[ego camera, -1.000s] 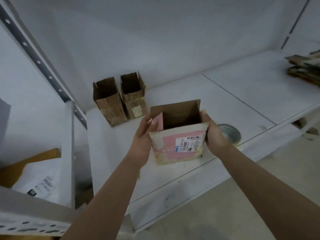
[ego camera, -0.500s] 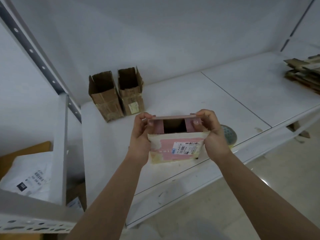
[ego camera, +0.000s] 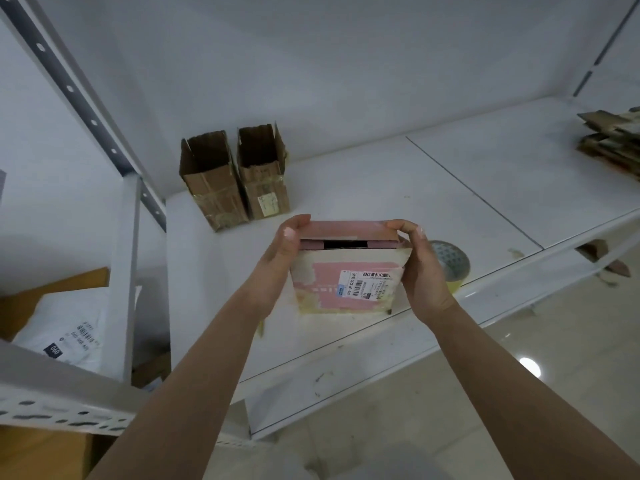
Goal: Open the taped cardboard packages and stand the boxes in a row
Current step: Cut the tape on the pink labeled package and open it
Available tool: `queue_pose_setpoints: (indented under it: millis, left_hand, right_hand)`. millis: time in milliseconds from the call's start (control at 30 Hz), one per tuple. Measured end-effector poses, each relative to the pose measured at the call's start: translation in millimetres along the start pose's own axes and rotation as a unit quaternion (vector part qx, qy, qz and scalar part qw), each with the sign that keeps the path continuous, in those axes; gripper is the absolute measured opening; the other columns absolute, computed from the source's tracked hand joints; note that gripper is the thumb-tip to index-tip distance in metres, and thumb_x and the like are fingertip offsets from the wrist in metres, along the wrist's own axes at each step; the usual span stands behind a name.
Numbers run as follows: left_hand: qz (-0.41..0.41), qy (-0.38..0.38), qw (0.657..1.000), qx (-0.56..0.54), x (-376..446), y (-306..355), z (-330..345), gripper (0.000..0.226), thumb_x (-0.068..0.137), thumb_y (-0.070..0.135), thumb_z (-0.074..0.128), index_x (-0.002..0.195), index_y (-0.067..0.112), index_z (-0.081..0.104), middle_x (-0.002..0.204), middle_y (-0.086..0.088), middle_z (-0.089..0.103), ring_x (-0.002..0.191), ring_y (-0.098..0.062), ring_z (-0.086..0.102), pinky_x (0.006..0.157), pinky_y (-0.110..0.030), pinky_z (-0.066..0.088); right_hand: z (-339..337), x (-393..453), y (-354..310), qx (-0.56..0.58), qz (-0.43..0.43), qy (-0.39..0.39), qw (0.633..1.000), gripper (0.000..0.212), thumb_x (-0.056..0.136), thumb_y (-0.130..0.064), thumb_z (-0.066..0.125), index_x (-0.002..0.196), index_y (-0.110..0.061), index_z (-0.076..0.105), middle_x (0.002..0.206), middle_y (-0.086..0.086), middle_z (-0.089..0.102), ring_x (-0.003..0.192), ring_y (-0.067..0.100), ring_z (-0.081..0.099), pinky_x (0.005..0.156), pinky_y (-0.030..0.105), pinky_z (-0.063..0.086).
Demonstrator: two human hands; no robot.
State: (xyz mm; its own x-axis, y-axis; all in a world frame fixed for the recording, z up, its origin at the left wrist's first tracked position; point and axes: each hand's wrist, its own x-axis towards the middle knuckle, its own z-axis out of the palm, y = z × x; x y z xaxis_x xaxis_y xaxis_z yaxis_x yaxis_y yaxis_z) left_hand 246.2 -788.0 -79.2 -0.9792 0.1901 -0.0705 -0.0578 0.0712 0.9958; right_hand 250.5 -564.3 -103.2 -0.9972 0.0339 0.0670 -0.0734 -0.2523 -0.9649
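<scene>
White metal shelving [ego camera: 363, 188] fills my view, and since a second ago the pink-and-cream labelled cardboard box [ego camera: 348, 278] has had its top flaps folded nearly shut, only a dark slot left. I've got my left hand [ego camera: 282, 258] and right hand [ego camera: 420, 268] curled round its sides, fingertips on the top flap. It's near the front edge, well apart from two open brown cardboard boxes [ego camera: 235, 178] upright at the back; a tape roll [ego camera: 450, 263] sits just right, open shelf beyond.

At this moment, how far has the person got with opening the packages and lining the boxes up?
Done: two opened brown boxes stand side by side at the back of the shelf. In hand: both hands, left hand and right hand, grip a pink-labelled box, its top flaps nearly folded shut. Left: standing it beside the pair. Flattened cardboard lies far right; a tape roll sits nearby.
</scene>
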Motion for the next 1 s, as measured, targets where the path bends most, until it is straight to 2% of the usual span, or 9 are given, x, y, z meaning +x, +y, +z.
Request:
queue_pose_setpoints:
  millis: [67,167,300,433,567,667,767,833,1000]
  left_hand:
    - [0.007,0.011,1.0,-0.004,-5,5,6,0.073,0.071,0.084,0.048,0.127,0.038,0.054,0.122,0.008,0.064,0.115,-0.016,0.061,0.094,-0.03,0.051]
    - [-0.006,0.064,0.997,-0.043,-6,17,12,0.054,0.078,0.061,0.058,0.119,0.026,0.064,0.116,0.0,0.069,0.112,-0.025,0.064,0.097,-0.04,0.053]
    - [-0.023,0.14,0.99,0.024,1,27,14,0.022,0.087,0.037,0.071,0.104,0.023,0.072,0.109,-0.002,0.071,0.109,-0.027,0.065,0.098,-0.043,0.052]
    - [0.042,0.191,0.952,0.236,8,39,21,0.021,0.095,0.022,0.062,0.115,0.024,0.068,0.128,0.004,0.059,0.12,-0.012,0.052,0.096,-0.02,0.036]
    - [0.178,0.107,0.897,0.391,13,53,48,0.037,0.101,0.021,0.05,0.137,0.013,0.054,0.149,-0.01,0.043,0.143,-0.025,0.031,0.114,-0.028,0.023]
    - [0.121,0.016,0.826,0.551,23,47,61,0.054,0.105,0.035,0.032,0.154,0.012,0.023,0.162,-0.012,0.017,0.151,-0.028,0.003,0.12,-0.046,0.007]
    - [0.065,-0.039,0.753,0.653,28,36,64,0.057,0.104,0.043,0.014,0.156,0.019,0.009,0.164,-0.007,0.009,0.151,-0.025,0.001,0.121,-0.047,0.007]
    - [0.057,-0.048,0.746,0.661,28,35,64,0.057,0.104,0.044,0.011,0.156,0.023,0.008,0.164,-0.003,0.01,0.151,-0.024,0.004,0.121,-0.047,0.007]
    - [0.067,-0.043,0.744,0.663,26,35,63,0.055,0.104,0.043,0.013,0.156,0.025,0.013,0.163,0.0,0.017,0.15,-0.023,0.01,0.121,-0.048,0.007]
  right_hand:
    - [-5,-2,-2,-0.015,0.012,-0.025,1.0,0.068,0.074,-0.082,0.051,0.113,-0.026,0.059,0.111,0.0,0.071,0.102,0.018,0.066,0.085,0.031,0.054]
    - [-6,-5,-7,-0.043,0.019,-0.034,0.998,0.072,0.072,-0.085,0.049,0.115,-0.029,0.058,0.115,-0.005,0.07,0.103,0.013,0.066,0.082,0.023,0.052]
    - [-3,-7,-12,-0.099,-0.006,0.007,0.995,0.02,0.101,-0.037,0.048,0.109,-0.023,0.06,0.109,-0.004,0.068,0.091,0.007,0.063,0.081,0.026,0.048]
    - [-2,-4,-15,-0.13,-0.008,0.005,0.992,0.015,0.103,-0.017,0.046,0.105,-0.024,0.059,0.109,0.017,0.066,0.084,0.012,0.058,0.076,0.025,0.048]
    - [-5,-2,-16,-0.167,-0.014,-0.002,0.986,0.016,0.104,-0.02,0.045,0.104,-0.03,0.059,0.115,0.029,0.06,0.082,0.023,0.055,0.074,0.034,0.046]
    - [-6,-1,-16,-0.182,-0.02,-0.016,0.983,0.014,0.103,-0.021,0.046,0.106,-0.028,0.058,0.113,0.03,0.06,0.083,0.026,0.056,0.075,0.038,0.048]
    - [-8,-1,-22,-0.199,-0.023,-0.016,0.98,0.017,0.103,-0.02,0.047,0.111,-0.015,0.061,0.109,0.011,0.067,0.095,0.015,0.062,0.085,0.03,0.049]
    - [-13,1,-28,-0.212,-0.013,0.013,0.977,0.024,0.103,-0.023,0.046,0.116,-0.011,0.062,0.107,-0.004,0.065,0.098,0.003,0.059,0.088,0.017,0.045]
    - [-47,9,-30,-0.338,0.06,0.096,0.934,0.023,0.093,-0.008,0.054,0.112,-0.016,0.064,0.109,-0.001,0.063,0.108,0.018,0.059,0.097,0.028,0.043]
